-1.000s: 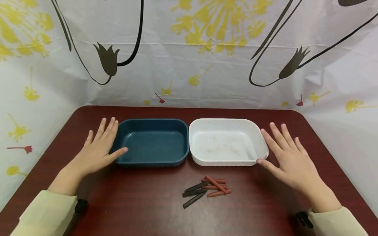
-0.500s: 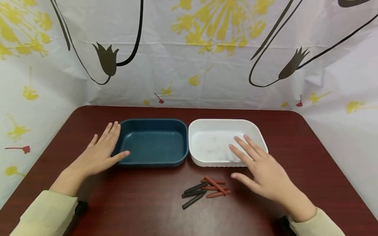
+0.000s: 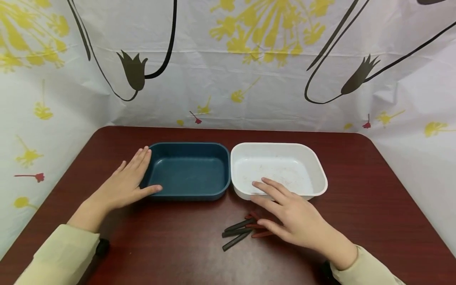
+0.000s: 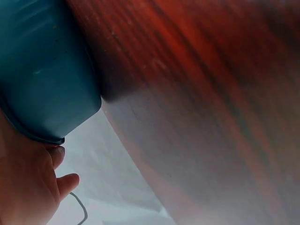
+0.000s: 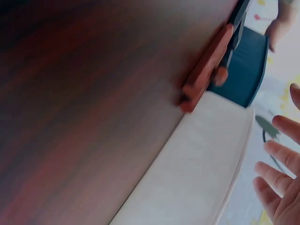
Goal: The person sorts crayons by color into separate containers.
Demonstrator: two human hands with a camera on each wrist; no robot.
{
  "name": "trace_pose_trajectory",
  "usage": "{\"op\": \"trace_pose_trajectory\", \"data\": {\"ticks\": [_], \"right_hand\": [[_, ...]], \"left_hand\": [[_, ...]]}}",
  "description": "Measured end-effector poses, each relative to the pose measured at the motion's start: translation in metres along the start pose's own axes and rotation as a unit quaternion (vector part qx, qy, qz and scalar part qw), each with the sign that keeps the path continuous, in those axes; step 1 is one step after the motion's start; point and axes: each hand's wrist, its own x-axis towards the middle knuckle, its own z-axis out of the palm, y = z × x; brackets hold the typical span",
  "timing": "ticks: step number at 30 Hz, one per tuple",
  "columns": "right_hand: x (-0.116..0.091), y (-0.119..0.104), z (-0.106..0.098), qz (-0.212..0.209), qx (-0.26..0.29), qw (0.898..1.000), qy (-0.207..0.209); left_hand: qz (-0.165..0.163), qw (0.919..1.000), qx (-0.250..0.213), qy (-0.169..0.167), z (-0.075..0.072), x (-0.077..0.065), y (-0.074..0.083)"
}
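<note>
My left hand (image 3: 124, 182) rests at the left end of a dark blue tray (image 3: 194, 196), fingers straight along its rim and thumb over its front corner. In the left wrist view, the fingers lie along the blue tray's (image 4: 51, 89) edge. My right hand (image 3: 293, 217) hovers with spread, slightly bent fingers over the front edge of a white tray (image 3: 318, 174) and a small pile of sticks. Dark grey sticks (image 3: 236, 232) lie at the pile's left; reddish-brown sticks (image 3: 263, 234) are partly hidden under the right hand. Nothing is held in either hand.
The two trays stand side by side towards the back of a dark red wooden table (image 3: 171, 245). Behind it hangs a white cloth (image 3: 213, 71) with yellow and dark flower prints. Faint reddish crumbs mark the white tray's floor.
My right hand has moved left from the white tray's right side, across its front, to above the pile of sticks. The left hand stays at the blue tray, its fingers closer together.
</note>
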Motion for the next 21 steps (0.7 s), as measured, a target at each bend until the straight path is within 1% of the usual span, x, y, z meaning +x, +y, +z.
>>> {"op": "trace_pose_trajectory", "data": {"ticks": [3, 7, 11, 13, 16, 21], "right_hand": [[0.006, -0.005, 0.005, -0.031, 0.02, 0.999, 0.007], [0.013, -0.011, 0.01, -0.064, 0.039, 0.997, 0.005], [0.02, -0.016, 0.015, -0.096, 0.048, 0.994, 0.0], [0.023, -0.018, 0.018, -0.11, 0.042, 0.993, -0.009], [0.027, -0.02, 0.021, -0.121, 0.026, 0.992, -0.04], [0.031, -0.02, 0.027, -0.115, 0.003, 0.987, -0.108]], "left_hand": [[0.0, 1.0, 0.0, -0.001, 0.0, 0.001, 0.0], [0.003, 1.0, 0.003, -0.003, 0.001, 0.002, 0.001], [0.003, 1.0, 0.007, -0.005, -0.001, 0.003, 0.003], [0.004, 0.9999, 0.011, -0.005, -0.003, 0.003, 0.004], [0.004, 0.9998, 0.021, -0.006, -0.004, 0.003, 0.006], [0.001, 0.9994, 0.035, -0.002, -0.003, 0.003, 0.005]]}}
